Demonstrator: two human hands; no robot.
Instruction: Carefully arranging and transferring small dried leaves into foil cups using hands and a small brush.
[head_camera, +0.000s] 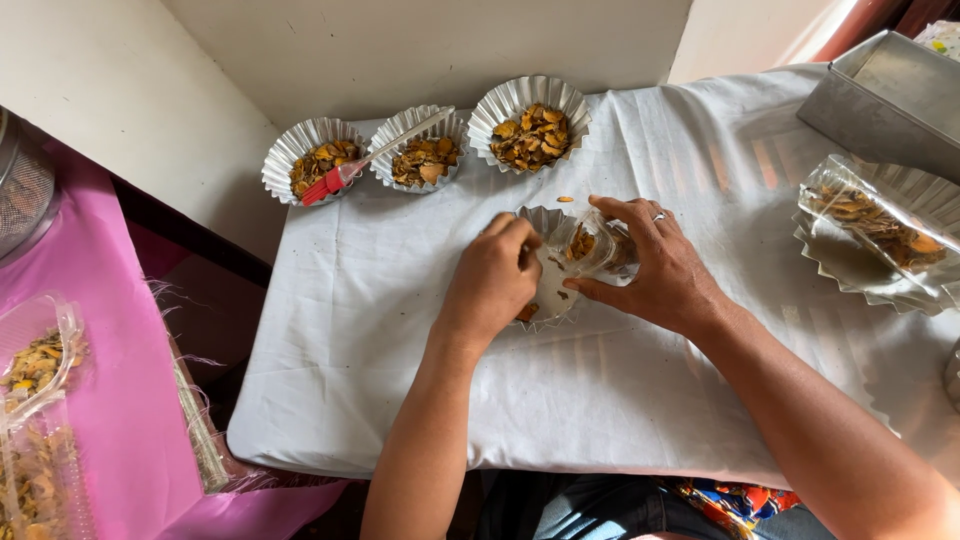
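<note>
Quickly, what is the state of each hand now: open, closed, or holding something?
Left hand: curled, fingertips at the fluted foil cup; what it grips, if anything, is hidden.
Right hand: closed around a clear plastic bag of dried orange chips.

Home food-prep corner: cloth-covered table (400, 380), fluted foil cups (529, 100), metal tin (890, 100).

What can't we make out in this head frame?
- Foil cup under the hands: contents mostly hidden by the left hand and right hand.
- Left fingertips: tucked under the hand.
- Clear bag: its mouth is covered by fingers.
- Metal tin: cut off by the right edge.
</note>
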